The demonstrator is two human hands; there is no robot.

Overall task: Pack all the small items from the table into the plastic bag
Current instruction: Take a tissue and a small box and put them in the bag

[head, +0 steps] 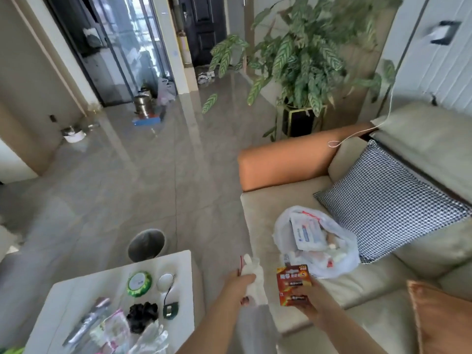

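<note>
Between the white table (184, 261) and the beige sofa (281, 205), both of the person's hands are busy. Their left hand (241, 287) is curled around a small white bundle (252, 274) with a thin red strand at its side; what the bundle is, I cannot tell. Their right hand (305, 293) pinches a red and orange battery pack (293, 284) by its lower edge, held upright just short of the plastic bag (339, 264).

That bag sits open on the sofa seat, near the seat's front edge, just beside a checked cushion (388, 200). A white and blue packet (307, 232) and other small bits lie inside.

On the table, near its far edge, lie a green-rimmed round tin (139, 279) and a white oval piece (165, 281). Closer in sit a black scrunchie (141, 316) and a small dark green gadget (170, 310) with a cord. Clear wrappers (150, 338) and a pink packet (116, 325) crowd the near edge.

A grey bin (146, 245) stands on the floor just beyond the table's far edge.
</note>
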